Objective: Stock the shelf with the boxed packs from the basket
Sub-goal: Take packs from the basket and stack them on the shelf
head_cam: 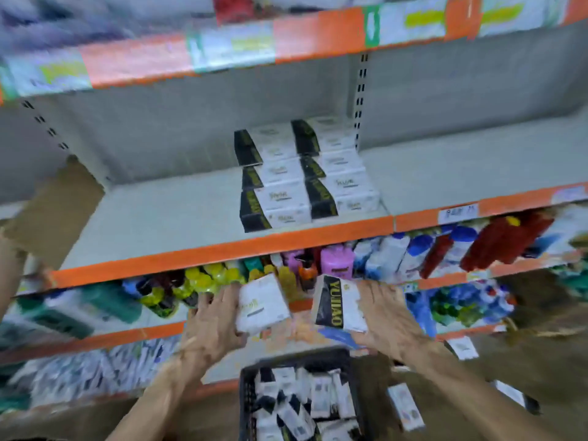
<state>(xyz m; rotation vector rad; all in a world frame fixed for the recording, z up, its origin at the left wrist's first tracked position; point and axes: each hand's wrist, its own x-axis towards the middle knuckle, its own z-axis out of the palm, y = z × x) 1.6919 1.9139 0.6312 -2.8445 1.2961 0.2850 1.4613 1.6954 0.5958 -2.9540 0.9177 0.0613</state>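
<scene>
Two boxed packs in transit: left pack (262, 303) gripped by left hand (212, 326), right pack (340, 305), black "YUJIAO" side showing, gripped by right hand (386, 316). Both held above the basket (246, 381), below the target shelf (178, 218). Step, I'd say: carry up to shelf. Next needs a lift and setting them beside the stacked packs (305, 173), squared w/ row. Basket holds plenty more packs, jumbled. One loose pack (405, 407) on floor nearby.

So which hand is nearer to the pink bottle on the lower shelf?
Right. The right hand, holding a pack, is just below and right of the pink bottle. The left hand, holding another pack, is farther down-left.
</scene>
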